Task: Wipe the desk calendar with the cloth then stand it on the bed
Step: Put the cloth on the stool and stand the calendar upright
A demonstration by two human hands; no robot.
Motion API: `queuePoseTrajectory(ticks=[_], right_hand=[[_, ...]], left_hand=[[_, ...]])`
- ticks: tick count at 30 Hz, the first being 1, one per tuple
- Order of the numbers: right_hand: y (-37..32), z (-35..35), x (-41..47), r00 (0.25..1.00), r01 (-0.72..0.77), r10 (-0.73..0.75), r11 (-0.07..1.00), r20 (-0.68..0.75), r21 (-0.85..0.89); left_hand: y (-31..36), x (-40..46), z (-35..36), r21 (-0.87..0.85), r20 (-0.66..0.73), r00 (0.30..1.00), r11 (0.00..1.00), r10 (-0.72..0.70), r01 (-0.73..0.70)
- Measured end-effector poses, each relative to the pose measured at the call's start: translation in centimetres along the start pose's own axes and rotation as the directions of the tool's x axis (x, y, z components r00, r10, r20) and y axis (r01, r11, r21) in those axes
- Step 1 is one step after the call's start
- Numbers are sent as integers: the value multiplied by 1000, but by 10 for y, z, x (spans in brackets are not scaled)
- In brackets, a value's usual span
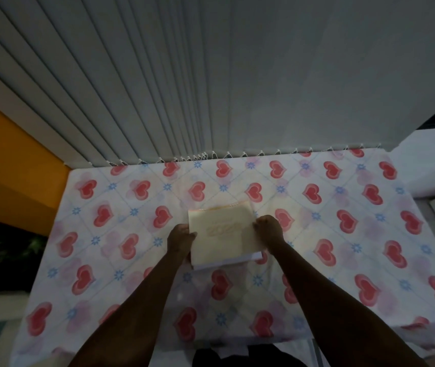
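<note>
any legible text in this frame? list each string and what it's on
Raised script across the cream cover of the desk calendar: looks like a four-digit year, "20" then two digits too blurred to read.
Heart-and-flower bedsheet: pattern only, no text.
Blinds: no text.
Nothing else readable; the frame is dim and soft.

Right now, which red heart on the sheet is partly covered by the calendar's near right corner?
The heart just inside the right forearm, peeking from under the desk calendar; the other hearts nearby lie clear of it.
</note>
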State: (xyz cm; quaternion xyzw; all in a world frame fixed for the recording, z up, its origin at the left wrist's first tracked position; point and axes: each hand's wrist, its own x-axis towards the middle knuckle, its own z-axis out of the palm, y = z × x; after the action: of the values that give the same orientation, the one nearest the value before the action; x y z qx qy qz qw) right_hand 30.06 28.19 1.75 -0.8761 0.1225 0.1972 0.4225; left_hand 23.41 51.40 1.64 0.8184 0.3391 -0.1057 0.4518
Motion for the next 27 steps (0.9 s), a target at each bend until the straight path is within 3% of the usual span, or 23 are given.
queuePoseTrajectory(ticks=[5,11,20,27], right_hand=[[2,4,-2,999,9,-4,992,47,-123],[-3,7,-3,996,-78,77,997,36,21],[-5,8,-7,992,-122,126,966,0,230],[-9,-2,-13,991,-136,131,966,37,222]], left_hand=[[-4,-4,3,-8,28,1000,1000,-5,6],[-3,-10,6,42,10,1000,999,18,-18],[-6,-18,2,-89,-45,999,996,5,-9],[-1,-27,5,-185,-136,990,983,-41,16]])
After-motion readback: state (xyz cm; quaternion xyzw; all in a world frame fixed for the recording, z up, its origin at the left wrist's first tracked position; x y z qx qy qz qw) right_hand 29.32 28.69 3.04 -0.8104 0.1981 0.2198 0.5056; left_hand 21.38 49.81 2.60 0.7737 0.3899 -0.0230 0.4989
